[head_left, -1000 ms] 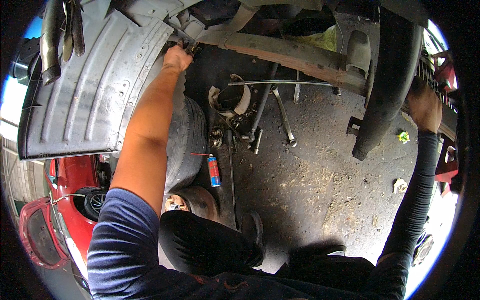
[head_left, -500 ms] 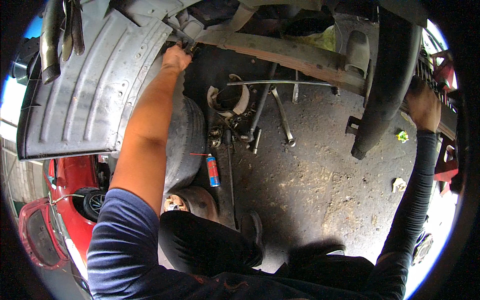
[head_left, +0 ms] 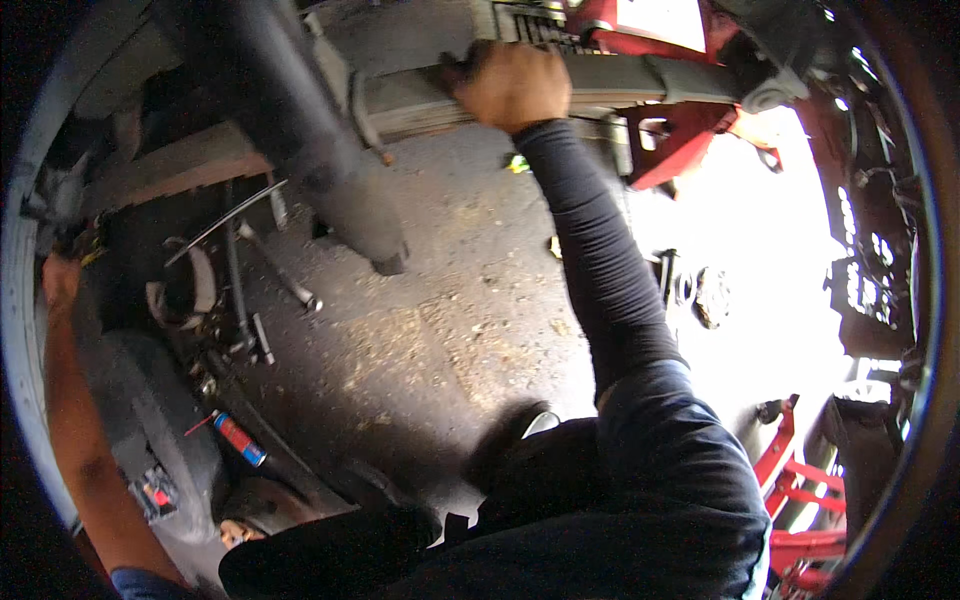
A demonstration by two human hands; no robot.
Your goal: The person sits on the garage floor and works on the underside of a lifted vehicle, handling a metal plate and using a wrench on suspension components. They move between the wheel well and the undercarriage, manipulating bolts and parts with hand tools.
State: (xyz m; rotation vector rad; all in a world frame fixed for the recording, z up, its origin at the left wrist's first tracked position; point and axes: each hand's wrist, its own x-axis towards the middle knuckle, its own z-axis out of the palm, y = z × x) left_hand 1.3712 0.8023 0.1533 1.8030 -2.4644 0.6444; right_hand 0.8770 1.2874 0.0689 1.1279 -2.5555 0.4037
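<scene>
My right hand [head_left: 515,88] is closed over the flat grey leaf spring [head_left: 610,80] under a raised vehicle. Its darkened fingers curl at the spring's upper edge, beside something dark I cannot make out. At the far left, my left hand [head_left: 61,282] reaches up to a metal bracket [head_left: 68,195] near the end of the spring. Its fingers are bent, and what they grip is hidden. Between my hands hangs a thick black tube [head_left: 330,175], blurred, angled down toward the floor.
Below lie a combination wrench [head_left: 282,268], a long bar [head_left: 225,222], curved brake shoes [head_left: 200,285] and a blue-and-red spray can [head_left: 239,438]. A tyre [head_left: 165,390] stands at left. Red metal supports [head_left: 675,145] rise at right, near strong glare.
The view has swung to the right, so the tools, black tube and both arms appear farther left. My left hand stays by the bracket and my right hand stays at the spring.
</scene>
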